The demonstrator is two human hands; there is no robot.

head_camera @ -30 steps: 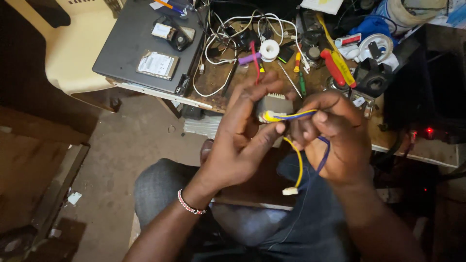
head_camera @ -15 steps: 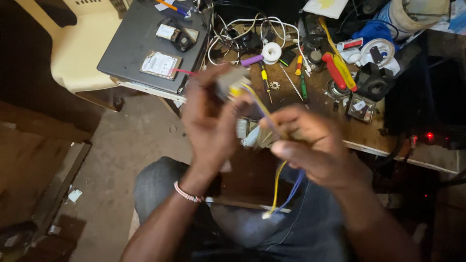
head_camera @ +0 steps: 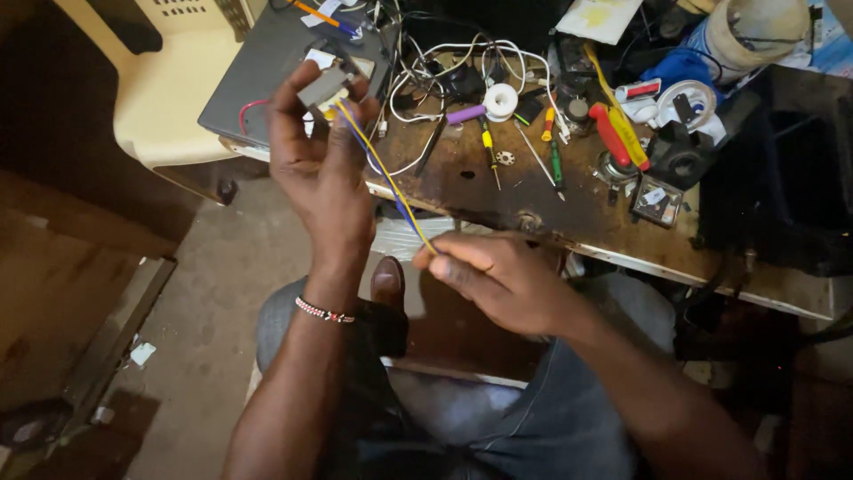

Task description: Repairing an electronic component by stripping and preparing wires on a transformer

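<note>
A small grey boxy transformer-like component (head_camera: 322, 87) is gripped between thumb and fingertips of the left hand (head_camera: 324, 164), raised above the near-left corner of the worn brown wooden workbench (head_camera: 498, 191); a beaded bracelet (head_camera: 323, 311) is worn on that wrist. A yellow wire and a blue wire (head_camera: 384, 176) are run taut from the component diagonally down to the right hand (head_camera: 502, 280), where they are pinched between thumb and forefinger, remaining fingers curled in. Both hands are held over the lap, the right one just below the bench edge. On the bench behind the left hand a dark grey flat case (head_camera: 258, 76) is seen, with tangled white cables (head_camera: 462, 53) beside it. Further right, a white solder spool (head_camera: 500, 100), a yellow-handled screwdriver (head_camera: 489, 151), a green-handled screwdriver (head_camera: 555, 164) and a red-handled tool (head_camera: 611, 133) are laid well apart from the hands. A cream plastic chair (head_camera: 169, 98) is placed left of the bench
</note>
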